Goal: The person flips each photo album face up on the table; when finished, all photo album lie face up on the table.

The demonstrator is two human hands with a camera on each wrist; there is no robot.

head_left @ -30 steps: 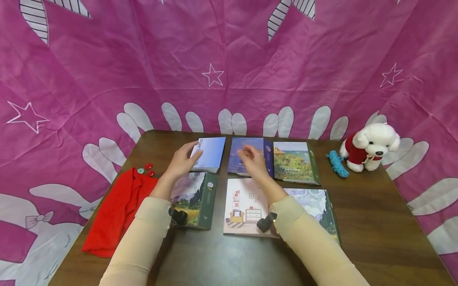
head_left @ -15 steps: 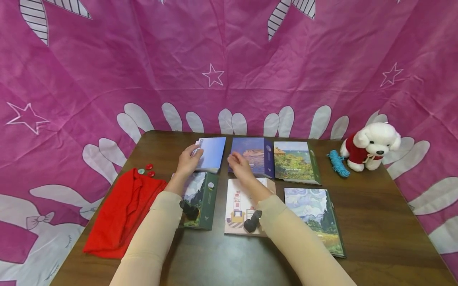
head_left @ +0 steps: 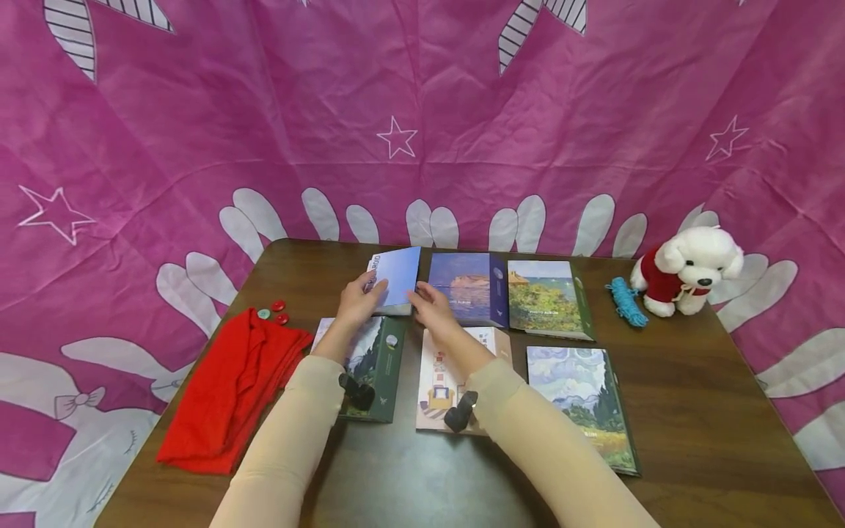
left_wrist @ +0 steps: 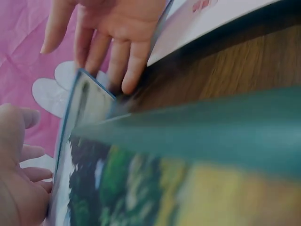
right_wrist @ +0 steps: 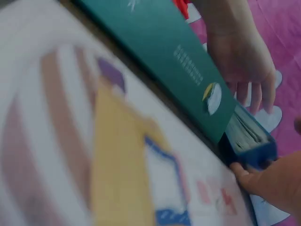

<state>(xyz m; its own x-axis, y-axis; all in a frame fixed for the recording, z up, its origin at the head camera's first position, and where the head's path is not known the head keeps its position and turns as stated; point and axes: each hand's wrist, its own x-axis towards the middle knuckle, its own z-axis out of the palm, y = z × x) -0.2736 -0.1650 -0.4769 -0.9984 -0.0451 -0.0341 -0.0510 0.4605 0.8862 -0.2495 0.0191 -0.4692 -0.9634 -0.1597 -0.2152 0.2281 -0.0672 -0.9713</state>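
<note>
Just left of centre in the head view, I have both hands on the light blue album (head_left: pixel 401 270). Half a second ago only the left hand (head_left: pixel 356 303) was at it; the right hand (head_left: pixel 436 309) was off to the right, over the edge of the purple album (head_left: pixel 467 287). Now the right hand is across at the near right corner, thumb and fingers bent about it with only a small gap, the album between them. On the opposite side the left hand is partly closed, its thumb laid on the cover and its fingers along the left edge. How firmly either one grips, I can't tell from here.

The light blue album has changed too: it is turned a little, its near edge swung rightward, and its far right corner sits higher in the frame.

Below, the green-spined album (head_left: pixel 386 378) and the pink album (head_left: pixel 433 370) lie under my forearms, unmoved. At far right, the plush dog (head_left: pixel 693 268) and blue yarn (head_left: pixel 626 301) stay put, as does the red cloth (head_left: pixel 221 403) at lower left.
</note>
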